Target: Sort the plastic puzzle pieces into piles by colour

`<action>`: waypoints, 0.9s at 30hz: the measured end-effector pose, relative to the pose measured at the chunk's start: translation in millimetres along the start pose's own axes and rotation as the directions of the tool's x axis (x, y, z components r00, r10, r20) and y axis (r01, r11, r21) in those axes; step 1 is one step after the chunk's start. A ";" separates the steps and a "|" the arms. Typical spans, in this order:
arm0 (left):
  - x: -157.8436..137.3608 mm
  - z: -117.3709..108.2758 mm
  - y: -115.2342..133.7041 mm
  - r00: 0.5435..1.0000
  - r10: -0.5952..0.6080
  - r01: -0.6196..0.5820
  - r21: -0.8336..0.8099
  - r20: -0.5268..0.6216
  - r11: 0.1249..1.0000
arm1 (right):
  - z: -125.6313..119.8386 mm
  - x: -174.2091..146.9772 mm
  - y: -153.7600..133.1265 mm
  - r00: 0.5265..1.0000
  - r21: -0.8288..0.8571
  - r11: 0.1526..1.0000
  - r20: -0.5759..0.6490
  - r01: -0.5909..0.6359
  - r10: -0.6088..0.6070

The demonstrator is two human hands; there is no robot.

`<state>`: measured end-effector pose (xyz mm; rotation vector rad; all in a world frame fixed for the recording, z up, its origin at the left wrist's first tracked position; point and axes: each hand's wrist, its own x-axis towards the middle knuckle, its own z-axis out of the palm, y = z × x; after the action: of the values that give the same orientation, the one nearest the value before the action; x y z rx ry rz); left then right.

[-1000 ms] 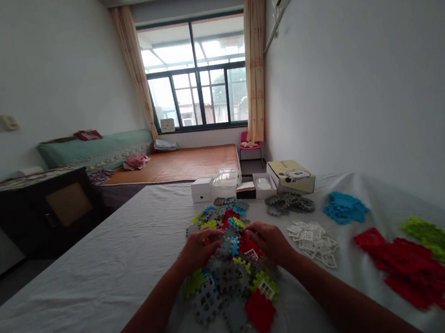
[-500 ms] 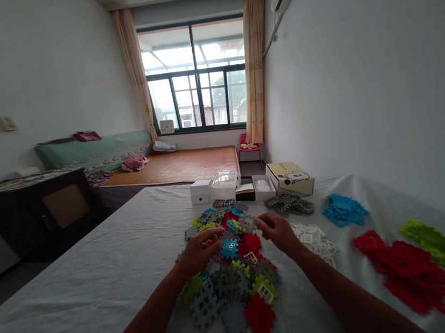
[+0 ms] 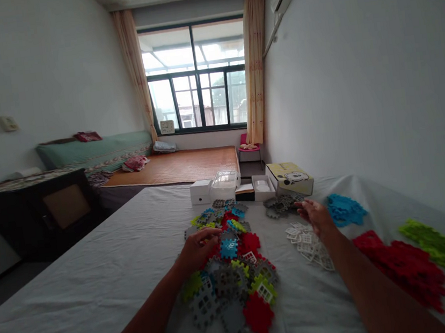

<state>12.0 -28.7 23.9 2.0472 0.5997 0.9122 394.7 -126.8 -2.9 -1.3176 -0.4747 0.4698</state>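
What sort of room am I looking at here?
Probably a bedroom in someone's home: there's a wide, low bed with a flat orange-brown top, patterned peach fabric curtains beside a dark-framed glass window, and a square white clock.

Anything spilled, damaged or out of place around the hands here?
Nothing stands out as damaged or spilled from this view. The mixed-colour heap is jumbled but lies on the cloth; to its right, the gray pile, white pile, blue pile, red pile and green pile each look single-coloured. The cloth is wrinkled.
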 end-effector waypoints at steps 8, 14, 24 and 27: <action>-0.6 -4.2 -3.2 0.998 0.058 -0.053 0.190 -0.023 0.980 | 10.5 -17.8 -6.7 0.989 -0.139 0.981 -0.038 0.138 -0.144; -3.9 2.1 -6.2 0.969 0.177 -0.238 0.447 0.174 0.862 | 58.8 -78.5 -17.7 0.840 -0.304 0.842 0.466 0.446 -0.277; -4.5 6.1 0.5 0.961 0.139 -0.240 0.476 0.238 0.846 | 82.9 -130.5 -10.3 0.577 -0.416 0.491 0.782 0.765 -0.237; -4.1 4.6 1.3 0.979 0.099 -0.165 0.404 0.179 0.900 | 85.3 -134.4 -13.7 0.575 -0.391 0.526 0.780 0.756 -0.247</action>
<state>13.0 -34.4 21.4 2.5457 0.6161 0.7352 236.7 -139.0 17.9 -1.5955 -1.7823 0.1671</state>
